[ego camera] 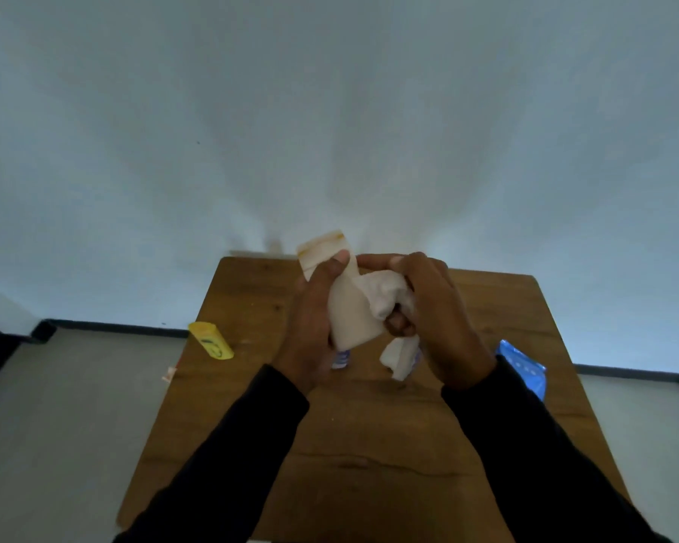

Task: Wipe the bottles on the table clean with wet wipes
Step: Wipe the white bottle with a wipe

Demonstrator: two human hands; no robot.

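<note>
My left hand (314, 319) grips a pale cream bottle (349, 307) held up above the wooden table (369, 444), its top end tilted away to the left. My right hand (436, 319) clutches a crumpled white wet wipe (385, 295) and presses it against the bottle's right side; a loose end of the wipe hangs below the hand. A yellow bottle (211, 340) lies on its side at the table's left edge. A small white bottle with a blue label (342, 360) stands on the table, mostly hidden behind my left hand.
A blue wet wipe pack (524, 366) lies at the table's right edge. A small scrap of orange-white paper (169, 373) sticks out at the left edge. A pale wall rises right behind the table, with grey floor on both sides.
</note>
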